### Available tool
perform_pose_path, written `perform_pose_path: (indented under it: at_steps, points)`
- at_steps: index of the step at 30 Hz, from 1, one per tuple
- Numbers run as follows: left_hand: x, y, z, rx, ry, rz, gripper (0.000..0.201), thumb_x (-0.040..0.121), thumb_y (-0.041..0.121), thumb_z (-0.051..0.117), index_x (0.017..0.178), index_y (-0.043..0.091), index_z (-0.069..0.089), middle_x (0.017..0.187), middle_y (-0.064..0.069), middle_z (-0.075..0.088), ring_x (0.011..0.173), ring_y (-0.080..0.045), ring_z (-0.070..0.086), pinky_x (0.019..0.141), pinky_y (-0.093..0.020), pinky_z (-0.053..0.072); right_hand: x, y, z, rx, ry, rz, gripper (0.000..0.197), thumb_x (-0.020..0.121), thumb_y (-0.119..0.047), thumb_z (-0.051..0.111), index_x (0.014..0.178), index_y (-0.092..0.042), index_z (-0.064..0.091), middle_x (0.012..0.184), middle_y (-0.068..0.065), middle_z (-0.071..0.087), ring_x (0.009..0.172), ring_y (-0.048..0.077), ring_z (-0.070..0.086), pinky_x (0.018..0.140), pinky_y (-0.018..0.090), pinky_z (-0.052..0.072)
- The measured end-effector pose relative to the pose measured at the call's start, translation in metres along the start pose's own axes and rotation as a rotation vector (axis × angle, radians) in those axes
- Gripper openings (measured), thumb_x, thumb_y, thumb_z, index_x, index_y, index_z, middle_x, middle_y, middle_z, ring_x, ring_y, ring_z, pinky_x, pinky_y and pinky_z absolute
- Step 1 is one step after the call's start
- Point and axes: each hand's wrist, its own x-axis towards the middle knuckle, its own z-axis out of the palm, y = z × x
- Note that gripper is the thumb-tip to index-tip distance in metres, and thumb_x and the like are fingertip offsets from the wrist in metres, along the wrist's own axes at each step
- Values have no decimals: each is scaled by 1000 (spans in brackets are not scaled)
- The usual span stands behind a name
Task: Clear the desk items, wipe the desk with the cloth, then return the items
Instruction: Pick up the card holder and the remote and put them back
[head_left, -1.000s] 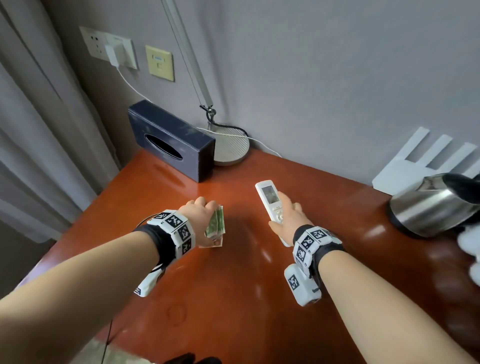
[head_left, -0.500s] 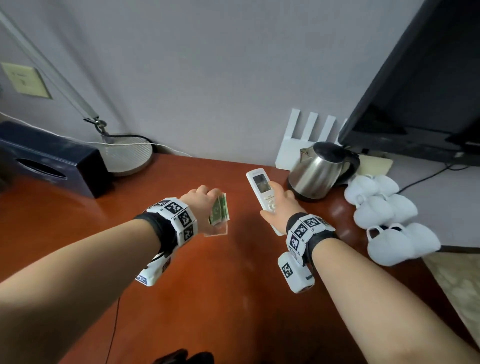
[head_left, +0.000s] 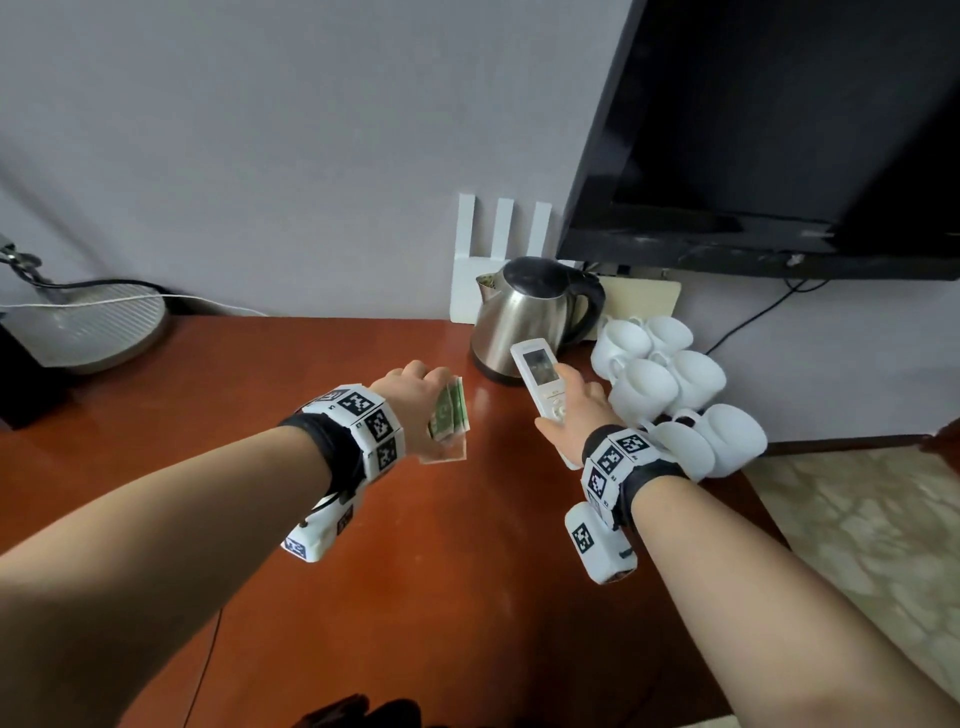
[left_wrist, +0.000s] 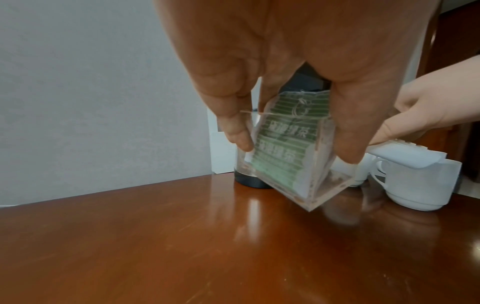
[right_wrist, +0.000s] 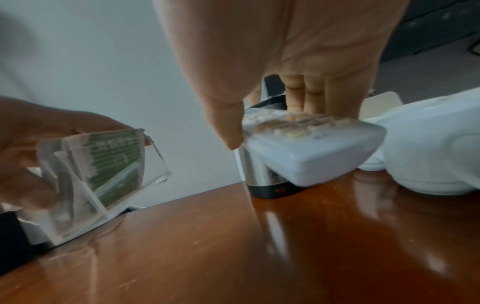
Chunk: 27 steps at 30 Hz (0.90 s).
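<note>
My left hand (head_left: 415, 400) grips a clear plastic box of green tea bags (head_left: 448, 421) above the middle of the red-brown desk (head_left: 415, 571). In the left wrist view my thumb and fingers (left_wrist: 345, 133) pinch the tea bag box (left_wrist: 285, 152) from above, tilted, just over the wood. My right hand (head_left: 571, 415) holds a white remote (head_left: 540, 376) in front of the steel kettle (head_left: 530, 312). The right wrist view shows my thumb and fingers curled round the remote (right_wrist: 306, 148), with the tea bag box (right_wrist: 103, 170) at the left.
Several white cups (head_left: 670, 384) lie upturned right of the kettle, close to my right hand. A white router (head_left: 493, 249) stands against the wall, a black TV (head_left: 779, 130) hangs above, and a lamp base (head_left: 88, 332) sits at the far left. The desk's right edge drops to the floor.
The view has swung right, away from the tissue box and lamp toward the kettle and cups. Both hands have carried the tea bag box and the remote rightward, nearer the kettle.
</note>
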Motion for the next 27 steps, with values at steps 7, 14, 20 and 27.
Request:
perform_pose_path:
  at_steps: [7,14,20,27]
  points:
    - [22,25,6,38,-24,11,98,73,48,73,148,21,16,139,-5,37,125,-24,43,101,-39,45,21,33,13,41,12,154,67,90,-33,53,144,-31,14,137,12,31,120,31,45,102,46,39]
    - [43,34,10,46,-42,6,98,72,49,73,147,20,18,137,-5,39,123,-22,45,100,-38,46,51,48,26,22,-74,229,68,91,-33,53,144,-29,12,137,13,31,124,33,40,105,45,35]
    - [64,37,17,39,-66,13,98,71,52,71,147,22,17,135,-4,40,122,-22,45,98,-37,47,73,52,36,9,-140,287,66,90,-30,54,143,-28,14,135,15,30,122,34,42,101,43,40]
    - [94,42,20,46,-83,31,99,71,55,71,147,21,17,138,-4,38,125,-22,42,100,-37,45,89,56,39,-27,-165,340,63,93,-29,52,144,-27,14,138,15,27,125,33,38,100,43,38]
